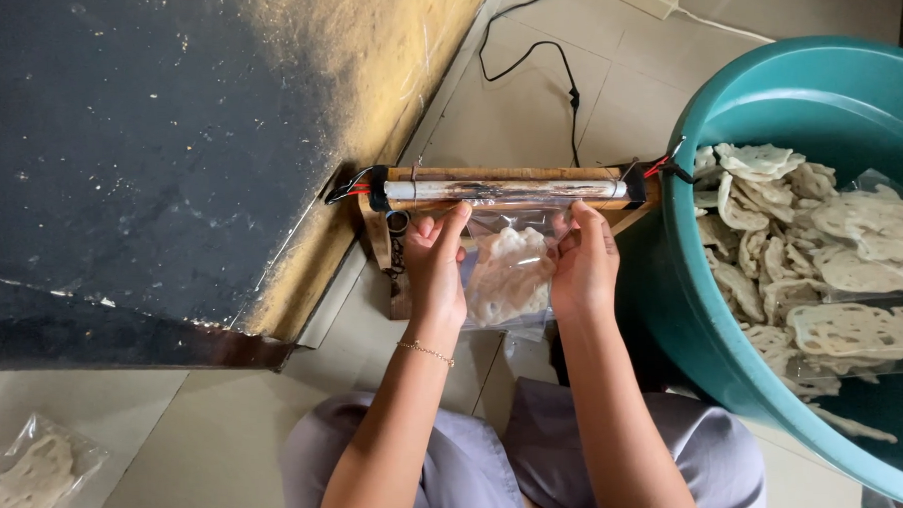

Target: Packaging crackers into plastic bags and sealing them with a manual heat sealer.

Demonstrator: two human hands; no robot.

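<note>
In the middle of the frame, the left hand and the right hand each pinch 1 upper corner of a clear plastic bag filled with pale lacy crackers. The hands stand apart, with the bag stretched flat between them, and its open top edge lies against the metal bar of a small wooden heat sealer just above.

The bag looks very light and soft; the film is thin, smooth and likely slippery, so a pinch between thumb and fingers at the 2 top corners seems the surest hold, keeping the mouth taut and free of wrinkles. The crackers inside look brittle and would probably snap if squeezed, so the body of the bag is best left hanging loose. The bar may be hot, so fingertips are better kept below it.

At the right edge, a teal tub holds many more crackers. In the lower left corner, another filled bag lies on the tiled floor. A black cable runs towards the top of the frame.
</note>
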